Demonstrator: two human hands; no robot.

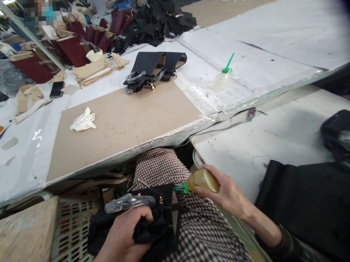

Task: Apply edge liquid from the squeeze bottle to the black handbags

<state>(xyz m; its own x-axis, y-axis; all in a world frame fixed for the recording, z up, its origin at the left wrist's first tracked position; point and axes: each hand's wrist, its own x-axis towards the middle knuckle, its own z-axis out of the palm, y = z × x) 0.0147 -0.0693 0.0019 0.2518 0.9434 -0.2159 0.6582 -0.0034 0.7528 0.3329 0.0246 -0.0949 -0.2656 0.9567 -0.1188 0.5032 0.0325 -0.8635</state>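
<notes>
On my lap lies a black bag with gold hardware and a plastic-wrapped handle. My left hand is closed round its black fabric. In my right hand is a squeeze bottle of yellowish liquid, tipped sideways. Its green nozzle points left, and the tip is at the bag's upper edge; whether it touches I cannot tell. Checked cloth covers my legs beneath the bag.
A table ahead carries two black bag pieces, a crumpled white tissue and another green-tipped bottle. Maroon bags and a black fabric pile stand behind. A plastic crate is left, black material right.
</notes>
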